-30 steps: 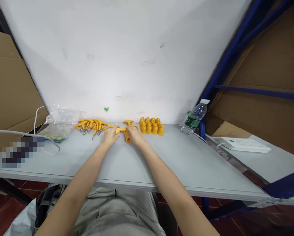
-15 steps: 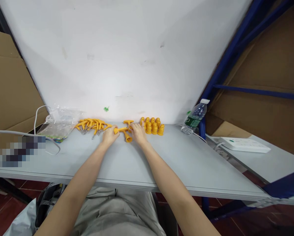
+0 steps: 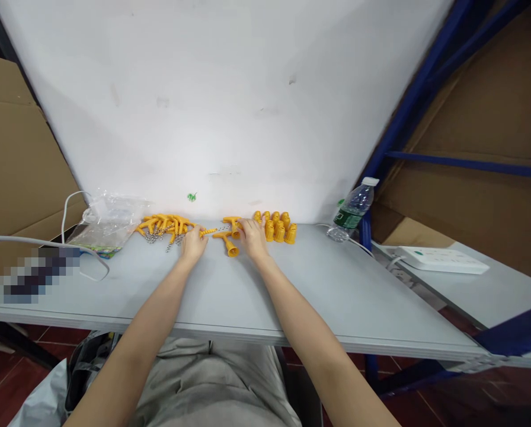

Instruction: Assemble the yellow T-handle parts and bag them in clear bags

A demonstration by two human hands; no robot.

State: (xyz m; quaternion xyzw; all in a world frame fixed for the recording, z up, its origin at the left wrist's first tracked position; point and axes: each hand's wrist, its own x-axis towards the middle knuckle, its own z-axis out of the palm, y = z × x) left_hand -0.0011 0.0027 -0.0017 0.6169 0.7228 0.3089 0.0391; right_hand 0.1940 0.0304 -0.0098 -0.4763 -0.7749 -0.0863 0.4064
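My left hand (image 3: pixel 193 244) is closed on a yellow corkscrew handle (image 3: pixel 209 232), whose threaded shaft and metal spiral point right. Facing the spiral's tip, my right hand (image 3: pixel 251 236) is closed, with its fingertips on a yellow bell-shaped sleeve (image 3: pixel 239 226), mostly hidden by the fingers. Between the hands lies a yellow corkscrew (image 3: pixel 230 248) with a T-handle and a flared bell. Another T-handled piece (image 3: pixel 232 219) stands behind it, close to my right fingertips. Left of my left hand is a pile of yellow T-handles (image 3: pixel 163 223) with metal spirals.
Several yellow bell sleeves (image 3: pixel 279 232) stand in rows just right of my right hand. A plastic water bottle (image 3: pixel 352 212) leans at the right, near a white power strip (image 3: pixel 443 261). Clear plastic bags (image 3: pixel 109 216) and a white cable (image 3: pixel 29 239) lie at the left.
My left hand has moved left with the corkscrew handle, so a gap has opened and the metal spiral now shows. The right hand has stayed almost in place.
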